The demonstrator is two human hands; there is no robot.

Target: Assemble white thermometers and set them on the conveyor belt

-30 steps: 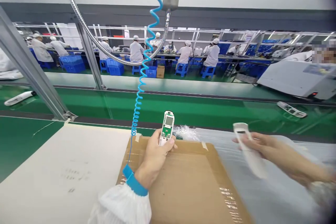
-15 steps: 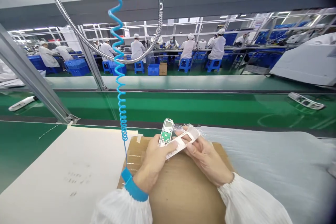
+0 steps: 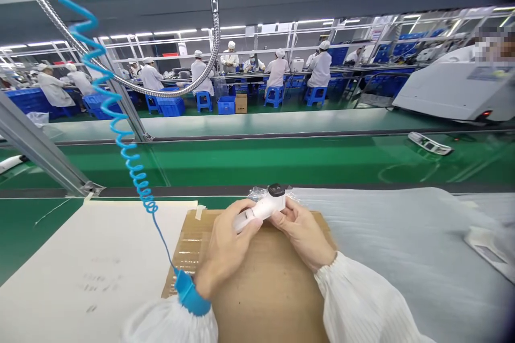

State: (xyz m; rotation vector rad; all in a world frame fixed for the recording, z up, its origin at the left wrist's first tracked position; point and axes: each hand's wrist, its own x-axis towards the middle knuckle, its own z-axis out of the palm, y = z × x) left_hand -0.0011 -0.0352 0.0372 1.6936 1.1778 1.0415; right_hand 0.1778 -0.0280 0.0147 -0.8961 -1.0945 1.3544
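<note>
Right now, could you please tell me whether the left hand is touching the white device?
Touching. The head view shows the left hand holding the end of the white device away from its black tip, thumb against the near side.

The left arm (image 3: 173,324) and right arm (image 3: 362,300) slant inward from the bottom edge, bent so that the hands face each other near the middle, close but apart. The left hand (image 3: 229,236) is curled in a grip, thumb pointing inward; the right hand (image 3: 303,233) pinches between thumb and bent fingers (image 3: 295,207) (both palms turn inward), its wrist (image 3: 325,260) nearly straight
</note>
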